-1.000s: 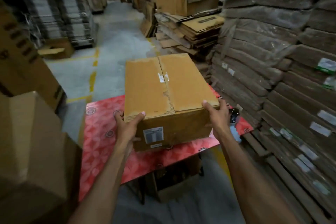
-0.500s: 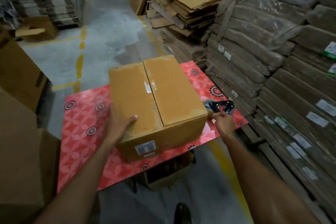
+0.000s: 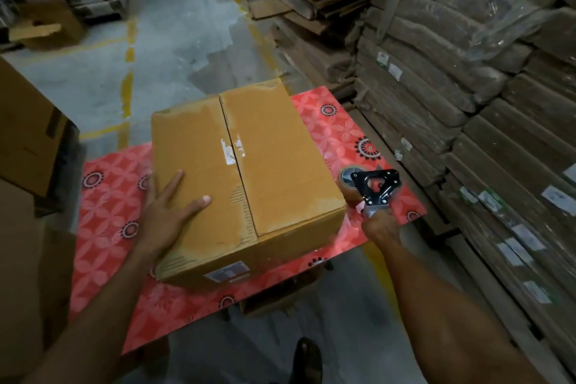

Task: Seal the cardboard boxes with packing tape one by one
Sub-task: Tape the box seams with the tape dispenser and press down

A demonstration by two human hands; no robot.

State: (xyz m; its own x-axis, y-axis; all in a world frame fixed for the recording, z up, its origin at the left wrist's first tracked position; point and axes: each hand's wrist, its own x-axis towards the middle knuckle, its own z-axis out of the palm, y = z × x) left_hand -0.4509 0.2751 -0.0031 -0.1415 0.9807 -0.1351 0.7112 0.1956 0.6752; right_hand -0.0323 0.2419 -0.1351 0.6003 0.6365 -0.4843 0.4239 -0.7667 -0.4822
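Black metal of the tape gun (image 3: 375,185) stands out of my right grip (image 3: 381,224), whose fingers are curled round the handle. The gun's brown roll (image 3: 348,185) is just beside the right wall of the box (image 3: 274,159); whether it touches the counter (image 3: 336,125) I cannot tell. My left grip (image 3: 170,212) lies flat, fingers straight, on the box's left flap at its left edge, clasping nothing. The box sits mid-counter on the red patterned top, its 2 flaps shut, a torn white scrap across the seam (image 3: 232,134). Flattened cardboard stacks (image 3: 467,103) rise to the right.
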